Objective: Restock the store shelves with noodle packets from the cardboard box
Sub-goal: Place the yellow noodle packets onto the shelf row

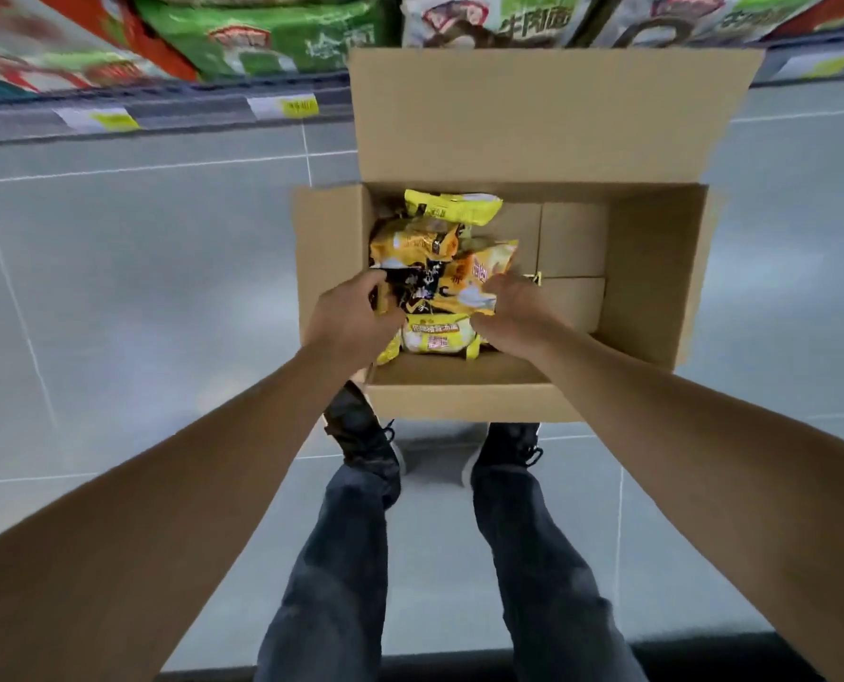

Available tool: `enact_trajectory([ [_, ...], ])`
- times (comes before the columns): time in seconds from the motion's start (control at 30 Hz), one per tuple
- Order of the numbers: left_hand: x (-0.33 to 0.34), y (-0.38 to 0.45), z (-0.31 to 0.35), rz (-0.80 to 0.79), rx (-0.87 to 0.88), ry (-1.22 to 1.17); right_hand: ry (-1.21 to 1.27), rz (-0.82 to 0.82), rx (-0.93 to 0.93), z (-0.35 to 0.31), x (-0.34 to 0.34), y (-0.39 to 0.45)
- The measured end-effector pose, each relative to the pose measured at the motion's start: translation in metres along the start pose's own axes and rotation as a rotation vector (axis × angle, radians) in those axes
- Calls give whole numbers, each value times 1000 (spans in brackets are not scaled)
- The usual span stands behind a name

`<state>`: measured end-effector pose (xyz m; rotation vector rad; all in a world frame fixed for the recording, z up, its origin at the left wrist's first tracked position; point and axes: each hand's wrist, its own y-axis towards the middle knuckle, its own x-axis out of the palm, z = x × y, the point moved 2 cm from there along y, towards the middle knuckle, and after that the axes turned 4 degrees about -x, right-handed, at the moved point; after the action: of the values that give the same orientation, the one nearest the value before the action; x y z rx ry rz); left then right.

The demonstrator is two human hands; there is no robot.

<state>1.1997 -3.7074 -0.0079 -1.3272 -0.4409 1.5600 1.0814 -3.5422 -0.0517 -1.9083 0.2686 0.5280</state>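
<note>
Noodle packets, yellow, sit heaped in the left half of the cardboard box on the floor. Both hands are down inside the box, one on each side of the heap. Left hand has fingers curled round the left edge of a dark-printed packet; right hand grips the right edge of the orange-yellow packets. Looks like a two-handed scoop, taking several packets at once rather than one by one. Exactly which packets each hand has cannot be told, the wrappers overlap.

Count: about five packets visible, one at the far end, two or three in the middle, one nearest the person lying flat between the wrists. More could be hidden underneath. One box, far flap standing up, right half showing bare cardboard, so probably mostly emptied.

Two shoes right at the near wall of the box, person bending over it. Store shelf runs along the far side, carrying green and white packs, yellow price tags on its edge. Box stands close to the shelf, likely for short carries.
</note>
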Motion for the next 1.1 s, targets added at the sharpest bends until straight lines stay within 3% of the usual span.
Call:
enact_trajectory([
  [0.4, 28, 100, -63, 257, -6, -145, -166, 221, -138, -30, 62, 146],
  [0.57, 29, 90, -68, 241, -2, -191, 125, 421, -186, -18, 40, 125],
  [0.67, 27, 74, -56, 220, 12, -224, 404, 465, -76, -7, 10, 88],
  [0.77, 25, 58, -35, 185, 50, -287, 881, 400, 103, -2, -16, 51],
  [0.87, 26, 46, -18, 75, -69, -445, 1260, 230, 266, 3, -24, 24],
  [1.03, 27, 32, 1, -87, -163, -787, 1391, -35, 281, 17, -32, -5],
  [1.1, 25, 26, 7, -195, -115, -857, 1293, -145, 261, 23, -35, -6],
])
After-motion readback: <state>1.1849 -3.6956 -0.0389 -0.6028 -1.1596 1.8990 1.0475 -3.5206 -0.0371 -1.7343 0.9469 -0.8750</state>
